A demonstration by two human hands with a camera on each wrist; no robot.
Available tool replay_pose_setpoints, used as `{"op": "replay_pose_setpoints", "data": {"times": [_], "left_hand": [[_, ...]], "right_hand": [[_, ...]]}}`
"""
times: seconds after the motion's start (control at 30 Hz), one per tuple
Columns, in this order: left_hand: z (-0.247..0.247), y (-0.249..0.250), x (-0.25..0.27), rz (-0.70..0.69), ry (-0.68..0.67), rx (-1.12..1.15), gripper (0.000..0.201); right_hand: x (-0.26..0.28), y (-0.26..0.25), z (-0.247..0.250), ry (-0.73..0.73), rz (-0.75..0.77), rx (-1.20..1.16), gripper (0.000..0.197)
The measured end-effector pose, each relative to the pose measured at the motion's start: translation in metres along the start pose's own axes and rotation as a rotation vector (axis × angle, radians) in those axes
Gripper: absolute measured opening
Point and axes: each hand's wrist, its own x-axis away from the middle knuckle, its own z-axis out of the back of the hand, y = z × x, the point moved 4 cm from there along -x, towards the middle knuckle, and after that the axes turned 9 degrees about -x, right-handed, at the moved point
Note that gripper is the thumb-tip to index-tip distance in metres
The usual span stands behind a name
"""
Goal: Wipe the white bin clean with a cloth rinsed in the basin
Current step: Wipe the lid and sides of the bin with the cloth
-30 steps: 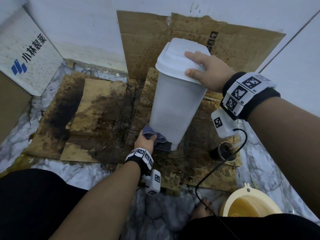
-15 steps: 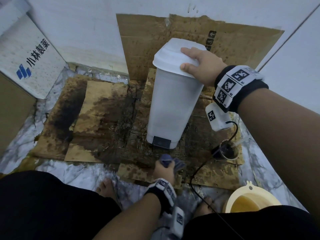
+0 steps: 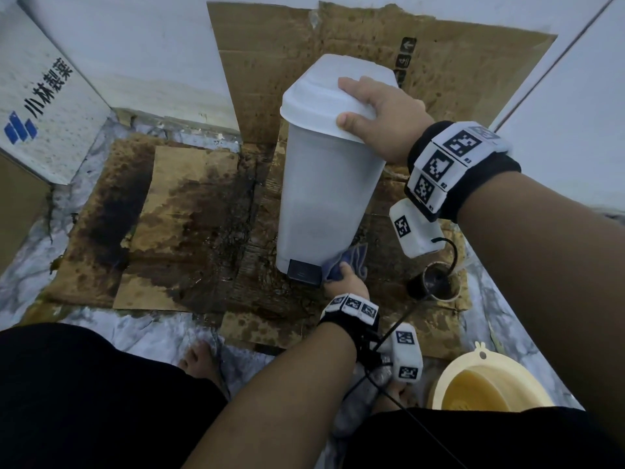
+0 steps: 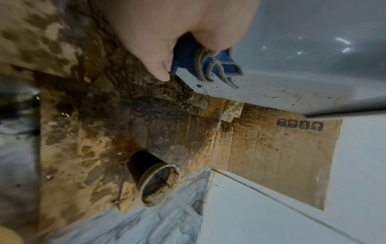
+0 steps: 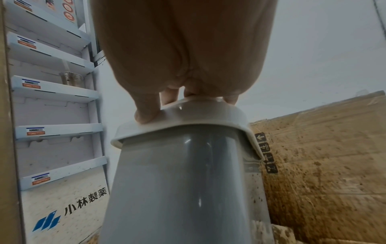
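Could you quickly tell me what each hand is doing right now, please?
Left hand: grips the blue cloth against the white bin, low down.
Right hand: holds the bin's lid, fingers over its edge.

My left hand (image 3: pixel 345 282) covers most of the blue cloth (image 3: pixel 351 262), and the fingers behind it are hidden from me. My right hand (image 3: pixel 382 120) hides the lid's right edge on the white bin (image 3: pixel 324 198). The yellow basin (image 3: pixel 480 384), near right, is partly covered by my leg.
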Motion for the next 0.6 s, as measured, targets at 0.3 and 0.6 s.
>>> {"op": "replay_pose_setpoints", "data": {"times": [0.3, 0.6], "left_hand": [[0.012, -0.029, -0.007, -0.259, -0.316, -0.443, 0.039], [0.114, -0.002, -0.059, -0.294, -0.017, -0.134, 0.048]], "right_hand": [[0.001, 0.005, 0.002, -0.012, 0.006, -0.037, 0.055], [0.002, 0.002, 0.001, -0.006, 0.007, -0.044, 0.055]]}}
